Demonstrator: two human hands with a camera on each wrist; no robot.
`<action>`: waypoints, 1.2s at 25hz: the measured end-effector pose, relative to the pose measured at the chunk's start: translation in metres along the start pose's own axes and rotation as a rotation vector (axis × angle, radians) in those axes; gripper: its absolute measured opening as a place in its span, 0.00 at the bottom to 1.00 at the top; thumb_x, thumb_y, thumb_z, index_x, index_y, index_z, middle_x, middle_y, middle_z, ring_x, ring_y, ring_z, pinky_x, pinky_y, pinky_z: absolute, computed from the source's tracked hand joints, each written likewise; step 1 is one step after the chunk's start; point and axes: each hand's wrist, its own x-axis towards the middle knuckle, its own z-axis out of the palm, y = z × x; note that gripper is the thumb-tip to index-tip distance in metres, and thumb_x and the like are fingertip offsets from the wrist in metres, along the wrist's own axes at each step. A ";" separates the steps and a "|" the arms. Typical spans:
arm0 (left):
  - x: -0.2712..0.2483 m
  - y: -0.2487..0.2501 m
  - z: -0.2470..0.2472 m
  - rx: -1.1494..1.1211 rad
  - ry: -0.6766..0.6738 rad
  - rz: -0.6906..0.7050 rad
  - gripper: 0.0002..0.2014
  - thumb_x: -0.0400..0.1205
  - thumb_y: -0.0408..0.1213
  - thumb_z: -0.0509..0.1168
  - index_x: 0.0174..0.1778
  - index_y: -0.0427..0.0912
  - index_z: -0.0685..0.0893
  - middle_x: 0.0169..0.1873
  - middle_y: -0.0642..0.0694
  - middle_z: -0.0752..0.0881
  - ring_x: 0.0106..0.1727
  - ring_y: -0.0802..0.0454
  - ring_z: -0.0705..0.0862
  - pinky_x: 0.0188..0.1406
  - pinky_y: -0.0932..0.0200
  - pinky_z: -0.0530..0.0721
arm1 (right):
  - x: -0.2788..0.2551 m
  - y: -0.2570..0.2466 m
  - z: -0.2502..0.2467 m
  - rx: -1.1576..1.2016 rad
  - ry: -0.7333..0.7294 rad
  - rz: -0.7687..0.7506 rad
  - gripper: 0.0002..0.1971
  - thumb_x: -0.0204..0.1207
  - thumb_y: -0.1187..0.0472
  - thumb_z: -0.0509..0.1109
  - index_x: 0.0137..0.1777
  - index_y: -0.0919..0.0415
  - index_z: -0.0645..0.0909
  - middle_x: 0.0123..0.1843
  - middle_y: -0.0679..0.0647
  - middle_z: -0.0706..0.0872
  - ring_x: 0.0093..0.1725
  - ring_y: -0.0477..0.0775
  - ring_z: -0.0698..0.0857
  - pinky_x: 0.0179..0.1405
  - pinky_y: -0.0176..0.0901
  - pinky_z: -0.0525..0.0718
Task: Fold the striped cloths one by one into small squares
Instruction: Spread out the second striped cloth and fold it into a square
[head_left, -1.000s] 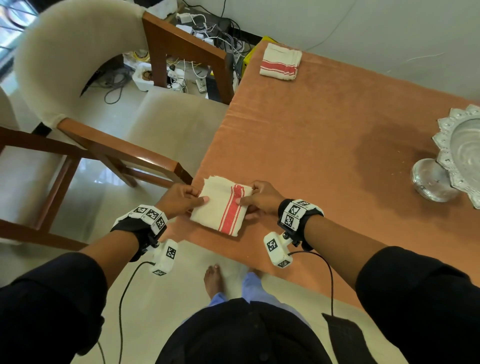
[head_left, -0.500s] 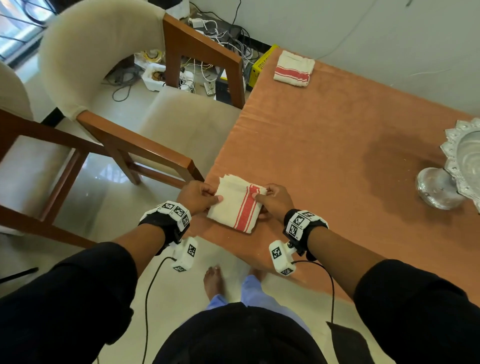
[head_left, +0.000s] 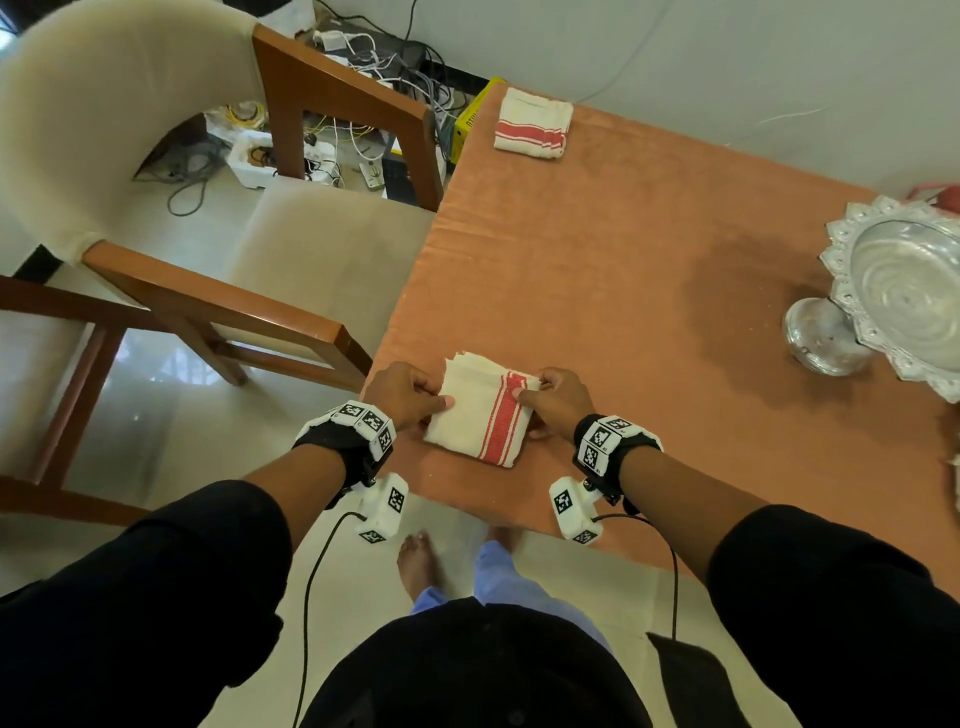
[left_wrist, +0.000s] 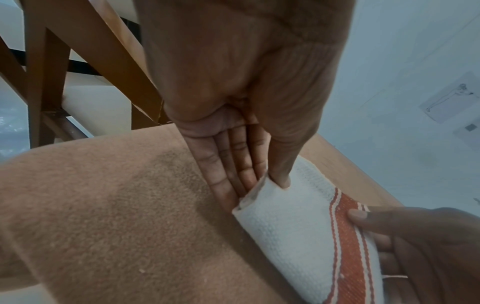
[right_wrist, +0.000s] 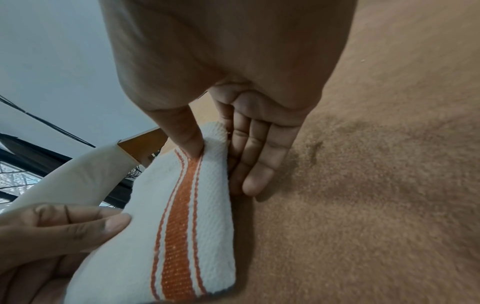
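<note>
A cream cloth with a red stripe (head_left: 480, 415), folded into a small square, sits near the front left corner of the orange table (head_left: 623, 249). My left hand (head_left: 410, 397) pinches its left edge, thumb on top and fingers beneath (left_wrist: 279, 176). My right hand (head_left: 556, 402) pinches the right edge by the stripe in the same way (right_wrist: 189, 144). The cloth (left_wrist: 298, 226) looks lifted slightly off the tabletop between both hands (right_wrist: 187, 226). A second folded striped cloth (head_left: 532, 130) lies at the table's far left corner.
A silver pedestal bowl (head_left: 904, 296) stands at the table's right edge. A cream cushioned wooden chair (head_left: 291, 249) sits close to the table's left side. Cables and power strips (head_left: 353, 57) litter the floor behind it.
Both hands and the folded cloth keep the same grip and place near the table corner. The head view has shifted and moved closer; the cloth's edges look a little more raised.
</note>
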 end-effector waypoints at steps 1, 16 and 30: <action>-0.001 0.000 0.001 0.003 -0.004 -0.010 0.09 0.73 0.46 0.84 0.38 0.52 0.90 0.39 0.52 0.92 0.45 0.52 0.92 0.51 0.54 0.90 | 0.000 0.003 0.000 -0.017 0.004 -0.008 0.08 0.77 0.59 0.78 0.53 0.57 0.84 0.47 0.55 0.92 0.39 0.57 0.93 0.32 0.59 0.93; -0.022 0.003 0.005 0.880 0.113 0.909 0.27 0.85 0.49 0.66 0.80 0.44 0.74 0.80 0.44 0.74 0.82 0.41 0.71 0.77 0.39 0.76 | -0.042 0.017 0.009 -0.932 0.226 -0.947 0.18 0.78 0.46 0.71 0.60 0.57 0.81 0.58 0.57 0.83 0.56 0.60 0.80 0.52 0.57 0.84; -0.011 0.001 0.017 0.961 -0.171 0.570 0.45 0.88 0.56 0.61 0.92 0.47 0.39 0.91 0.48 0.37 0.92 0.41 0.39 0.90 0.36 0.51 | -0.045 0.035 0.032 -1.068 0.057 -0.585 0.45 0.78 0.37 0.60 0.90 0.57 0.52 0.92 0.55 0.49 0.91 0.57 0.47 0.87 0.61 0.55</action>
